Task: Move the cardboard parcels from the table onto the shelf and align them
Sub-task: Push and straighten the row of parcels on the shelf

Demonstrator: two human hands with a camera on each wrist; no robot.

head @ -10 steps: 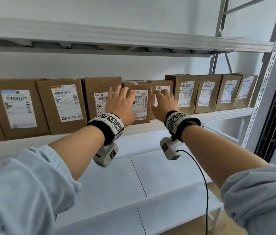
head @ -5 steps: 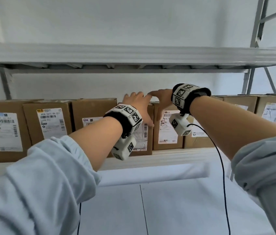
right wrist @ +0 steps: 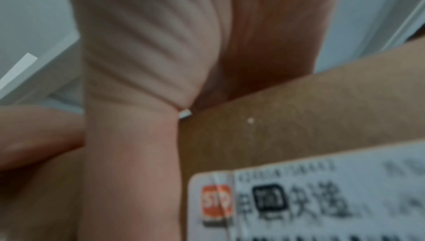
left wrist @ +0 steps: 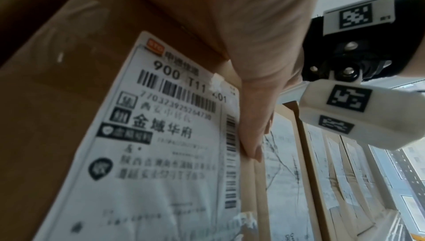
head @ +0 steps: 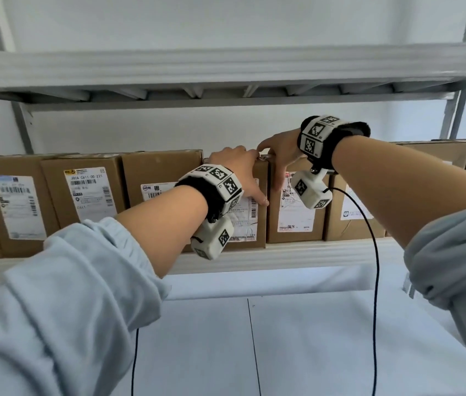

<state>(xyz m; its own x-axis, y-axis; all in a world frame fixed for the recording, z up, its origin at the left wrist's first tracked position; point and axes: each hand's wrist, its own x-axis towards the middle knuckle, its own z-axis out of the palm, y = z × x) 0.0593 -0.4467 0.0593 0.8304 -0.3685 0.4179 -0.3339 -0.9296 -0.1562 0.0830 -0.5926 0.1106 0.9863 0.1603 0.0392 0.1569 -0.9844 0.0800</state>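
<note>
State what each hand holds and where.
Left hand grips the brown cardboard parcel at its top right corner; right hand grips the neighbouring brown labelled parcel at its top left corner.

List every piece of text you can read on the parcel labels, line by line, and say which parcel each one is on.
"900 T11 401": white label on the brown cardboard parcel that the left hand grips.
"STO": orange logo on the white label of the next brown parcel, gripped by the right hand.
"00 221": label on a parcel further left; its start is unclear.
All other print is too blurred.
</note>
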